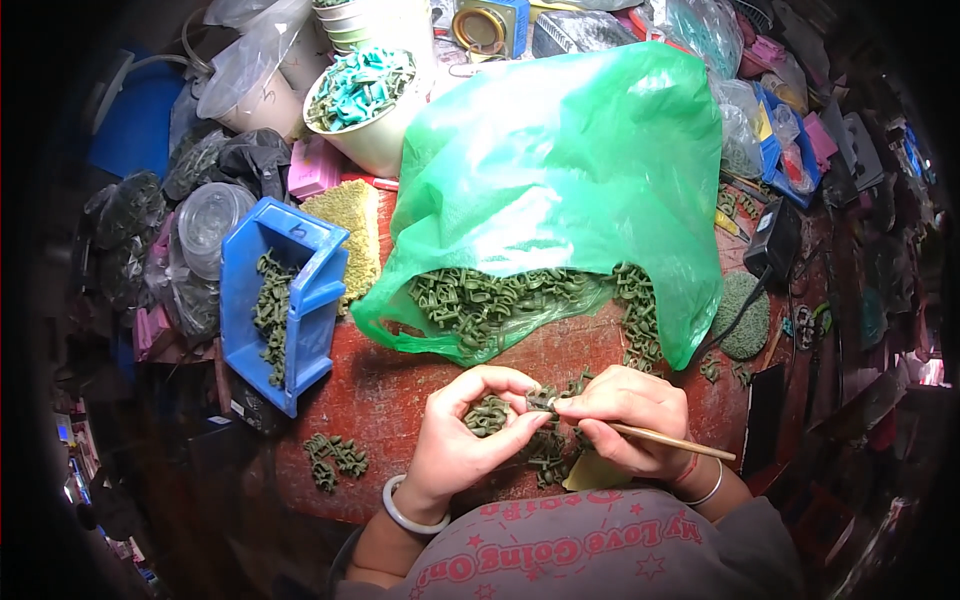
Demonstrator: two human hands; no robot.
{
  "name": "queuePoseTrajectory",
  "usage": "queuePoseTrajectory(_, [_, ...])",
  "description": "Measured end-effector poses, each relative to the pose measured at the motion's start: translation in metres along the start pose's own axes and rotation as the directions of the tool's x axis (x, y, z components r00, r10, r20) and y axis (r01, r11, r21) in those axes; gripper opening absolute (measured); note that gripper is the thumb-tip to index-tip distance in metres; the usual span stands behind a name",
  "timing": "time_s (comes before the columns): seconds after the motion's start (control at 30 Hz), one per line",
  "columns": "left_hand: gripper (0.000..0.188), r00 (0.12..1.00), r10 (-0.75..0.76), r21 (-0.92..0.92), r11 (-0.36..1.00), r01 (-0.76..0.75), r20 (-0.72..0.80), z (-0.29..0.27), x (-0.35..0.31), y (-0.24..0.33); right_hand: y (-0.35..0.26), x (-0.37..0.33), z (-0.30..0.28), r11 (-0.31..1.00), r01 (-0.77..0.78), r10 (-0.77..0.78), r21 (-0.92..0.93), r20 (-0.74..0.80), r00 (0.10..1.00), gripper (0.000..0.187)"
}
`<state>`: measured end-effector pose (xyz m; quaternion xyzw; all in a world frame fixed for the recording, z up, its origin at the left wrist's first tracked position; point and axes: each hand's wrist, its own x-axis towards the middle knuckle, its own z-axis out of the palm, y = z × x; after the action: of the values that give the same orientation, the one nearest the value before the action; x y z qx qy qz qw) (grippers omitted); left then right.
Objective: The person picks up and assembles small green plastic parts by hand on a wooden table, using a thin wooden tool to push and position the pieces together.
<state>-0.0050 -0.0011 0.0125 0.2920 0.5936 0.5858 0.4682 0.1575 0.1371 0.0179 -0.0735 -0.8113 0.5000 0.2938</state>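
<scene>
My left hand (pixel 462 428) is closed around several small dark green curved pieces (pixel 486 416) in its palm. Between its thumb and forefinger it pinches one more green piece (pixel 541 400). My right hand (pixel 632 412) grips a thin wooden-handled tool (pixel 682 442), whose handle sticks out to the right; its working end is hidden by the fingers. The right fingertips meet the pinched piece. Loose green pieces (pixel 548 462) lie on the red tabletop (pixel 400 385) beneath both hands. Beyond them, a green plastic bag (pixel 560 170) lies open toward me, with a heap of similar pieces (pixel 490 300) at its mouth.
On the left, a blue bin (pixel 308 335) holds more green pieces; a small pile (pixel 335 458) lies in front of it. A white bucket (pixel 385 135) of teal and green pieces stands behind. To the right are a round green pad (pixel 741 315) and a black adapter (pixel 775 238) with a cable.
</scene>
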Motion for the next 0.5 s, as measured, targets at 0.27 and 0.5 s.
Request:
queuePoseTrajectory(0.27, [0.025,1.000,0.024,0.055,0.998,-0.024,-0.003,0.0009,0.0004,0.0002,-0.0034,0.0007,-0.0031,0.999,0.003,-0.001,-0.041,0.038,0.999,0.024])
queuePoseTrajectory(0.5, [0.026,1.000,0.012,0.049,0.999,-0.012,-0.001,0.0018,-0.0001,0.0006,-0.0028,-0.0002,-0.0036,1.000,-0.013,0.013,-0.016,0.040,0.999,0.023])
